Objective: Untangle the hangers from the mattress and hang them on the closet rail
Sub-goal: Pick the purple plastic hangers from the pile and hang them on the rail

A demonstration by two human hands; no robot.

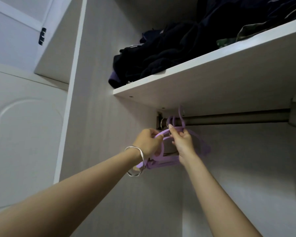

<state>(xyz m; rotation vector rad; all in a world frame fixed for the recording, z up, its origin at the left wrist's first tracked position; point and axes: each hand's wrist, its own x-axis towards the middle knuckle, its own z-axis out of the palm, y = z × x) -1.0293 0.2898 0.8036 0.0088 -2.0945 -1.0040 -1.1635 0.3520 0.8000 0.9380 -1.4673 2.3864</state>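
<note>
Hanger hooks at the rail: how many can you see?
3 hooks: two looped over the rail, far left; one raised just right of them, above the right hand. Others may be hidden.

My left hand [148, 142] grips one arm of the purple hangers [162, 162]; my right hand [182, 140] pinches them just below the hooks. Several hooks sit over the left end of the closet rail [229, 118]. Dark clothes [161, 57] lie on the shelf [195, 79] above.
</note>
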